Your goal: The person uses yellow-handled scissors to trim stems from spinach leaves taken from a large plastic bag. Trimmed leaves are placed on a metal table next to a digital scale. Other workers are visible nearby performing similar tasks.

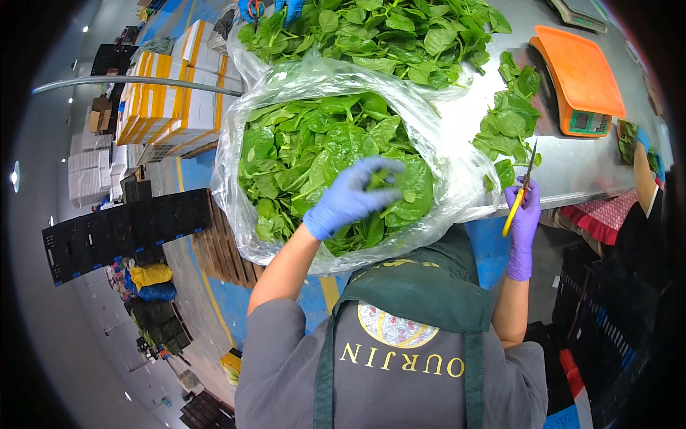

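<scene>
A large clear plastic bag [230, 145] stands agape before me, filled with glossy leafy greens [284, 155] that resemble Malabar spinach. Over the bag's right half is my left hand [353, 193] in a blue-violet glove, thumb and fingers apart and blurred. Leaves show between them; whether the fingertips touch any is unclear. My right hand [522, 214], in a purple glove, holds yellow-handled scissors [514, 213] at the table's front edge, blades pointing up and away. Just beyond the blades, loose leafy stems [509, 120] lie in a strip on the metal table [568, 166].
An orange scale [581, 80] stands at the right of the table. Behind my bag lies another heap of greens [375, 37], where a co-worker's blue-gloved hands [289, 8] hold red-handled scissors. Another person's gloved hand [643, 139] is at far right. Taped white boxes [177, 102] are stacked left.
</scene>
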Demonstrator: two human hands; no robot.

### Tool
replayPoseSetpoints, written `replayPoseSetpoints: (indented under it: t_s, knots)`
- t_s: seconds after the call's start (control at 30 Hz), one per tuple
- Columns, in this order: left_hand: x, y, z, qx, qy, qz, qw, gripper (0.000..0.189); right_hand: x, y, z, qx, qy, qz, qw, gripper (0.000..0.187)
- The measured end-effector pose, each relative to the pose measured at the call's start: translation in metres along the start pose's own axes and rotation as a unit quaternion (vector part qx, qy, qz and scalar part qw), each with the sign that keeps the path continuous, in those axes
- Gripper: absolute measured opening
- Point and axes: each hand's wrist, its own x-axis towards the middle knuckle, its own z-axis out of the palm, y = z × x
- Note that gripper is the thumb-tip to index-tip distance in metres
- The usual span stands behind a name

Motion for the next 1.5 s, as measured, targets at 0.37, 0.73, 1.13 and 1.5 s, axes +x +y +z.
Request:
replayPoseSetpoints:
  t_s: [0.37, 0.73, 1.13, 1.5]
  knots:
    - [-0.006, -0.017, 0.03, 0.361, -0.072, 0.052, 0.928, 0.069, -0.004, 0.003, 0.006, 0.012, -0.01, 0.014, 1.0, 0.036]
    - [-0.003, 0.016, 0.03, 0.402, 0.001, 0.108, 0.909, 0.087, -0.048, -0.092, 0.065, 0.093, -0.155, -0.072, 0.981, 0.041]
    - [-0.009, 0.014, 0.022, 0.394, 0.034, 0.109, 0.912, 0.075, -0.047, -0.078, 0.105, 0.053, -0.228, -0.049, 0.971, 0.034]
    - [-0.011, -0.002, 0.026, 0.406, 0.03, 0.056, 0.912, 0.072, -0.051, -0.06, 0.086, 0.055, -0.126, -0.017, 0.99, 0.032]
